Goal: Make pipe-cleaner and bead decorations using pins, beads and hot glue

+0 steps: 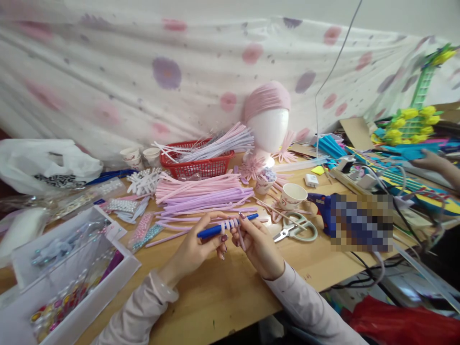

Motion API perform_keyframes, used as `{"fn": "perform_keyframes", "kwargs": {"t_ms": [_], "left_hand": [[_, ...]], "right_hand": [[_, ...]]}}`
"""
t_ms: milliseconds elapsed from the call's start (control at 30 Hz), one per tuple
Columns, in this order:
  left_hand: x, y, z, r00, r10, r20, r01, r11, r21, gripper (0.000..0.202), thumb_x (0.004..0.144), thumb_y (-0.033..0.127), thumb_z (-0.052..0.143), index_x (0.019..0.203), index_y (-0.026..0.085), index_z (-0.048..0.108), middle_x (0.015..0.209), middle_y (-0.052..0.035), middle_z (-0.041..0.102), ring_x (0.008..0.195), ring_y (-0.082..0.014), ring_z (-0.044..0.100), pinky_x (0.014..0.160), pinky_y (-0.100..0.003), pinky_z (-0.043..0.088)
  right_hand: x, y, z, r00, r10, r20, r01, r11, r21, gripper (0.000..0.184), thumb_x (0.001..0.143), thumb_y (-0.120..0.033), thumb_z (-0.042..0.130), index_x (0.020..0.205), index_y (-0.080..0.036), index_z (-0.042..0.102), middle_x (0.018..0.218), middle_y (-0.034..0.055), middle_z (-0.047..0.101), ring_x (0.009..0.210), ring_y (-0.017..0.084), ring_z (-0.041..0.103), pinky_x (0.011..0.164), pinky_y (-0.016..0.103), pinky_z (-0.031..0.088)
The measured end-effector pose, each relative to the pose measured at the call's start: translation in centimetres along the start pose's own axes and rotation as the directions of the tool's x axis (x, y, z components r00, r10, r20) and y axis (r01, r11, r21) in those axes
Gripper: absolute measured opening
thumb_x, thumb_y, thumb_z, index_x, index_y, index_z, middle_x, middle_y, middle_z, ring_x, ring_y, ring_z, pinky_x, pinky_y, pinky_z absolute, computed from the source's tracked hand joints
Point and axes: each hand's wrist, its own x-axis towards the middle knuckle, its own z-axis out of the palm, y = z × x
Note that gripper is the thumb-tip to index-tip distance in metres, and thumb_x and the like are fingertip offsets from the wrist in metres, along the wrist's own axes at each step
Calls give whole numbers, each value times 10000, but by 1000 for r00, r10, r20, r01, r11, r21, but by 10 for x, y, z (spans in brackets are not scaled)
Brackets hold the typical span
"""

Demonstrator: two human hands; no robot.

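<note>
My left hand (191, 250) is closed on a blue pen (211, 231), holding it nearly level above the table. A pale pinkish-purple pipe cleaner (230, 224) is coiled in several turns around the pen's middle. Beside the coil, my right hand (261, 245) pinches the pipe cleaner, and its loose end hangs below the fingers. The pen's far tip sticks out past my right fingertips. Just behind the hands lie bundles of pink pipe cleaners (197, 188) and purple pipe cleaners (208, 202). Scissors (300, 229) with pale handles rest right of my right hand.
A red basket (197, 168) of pipe cleaners stands behind, near a foam head (269, 127). Paper cups (293, 197), a blue glue gun (323, 211) and a power strip (350, 179) are rightward. White boxes (118, 273) hold beads at left. Another person's hand (434, 163) shows at far right.
</note>
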Motion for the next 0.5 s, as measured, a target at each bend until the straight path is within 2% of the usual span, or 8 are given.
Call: {"fn": "perform_keyframes", "kwargs": {"t_ms": [133,267,367,500], "left_hand": [[0,-3,-2,999,6,32,-5,1000,-13,401,810,385,691,1125,182,547,763,0,609,586,-106,601,546,-230,543],[0,-3,-4,998,8,59,-5,999,-42,425,815,382,689,1166,180,558,681,10,605,571,-114,600,541,-229,534],[1,-2,-3,996,-13,85,20,997,-79,458,790,385,713,1183,183,587,692,5,606,567,-118,596,527,-233,529],[4,-5,-3,998,-24,50,30,993,-117,422,767,392,733,1113,172,632,715,-5,626,586,-120,602,556,-245,530]], "right_hand": [[-1,0,0,1000,-1,-9,1,1000,-6,341,553,-415,877,622,-136,694,563,7,649,470,73,522,466,194,390],[-2,3,-3,1000,-6,5,6,1000,-8,344,562,-405,876,674,-133,698,582,13,657,481,83,528,467,204,383],[-1,4,-4,1000,-5,16,5,1000,-11,342,577,-408,869,681,-137,687,573,4,637,494,86,525,476,206,381],[0,4,-6,1000,-9,19,9,1000,-17,333,589,-407,864,674,-141,683,573,-1,623,510,88,519,498,213,396]]}}
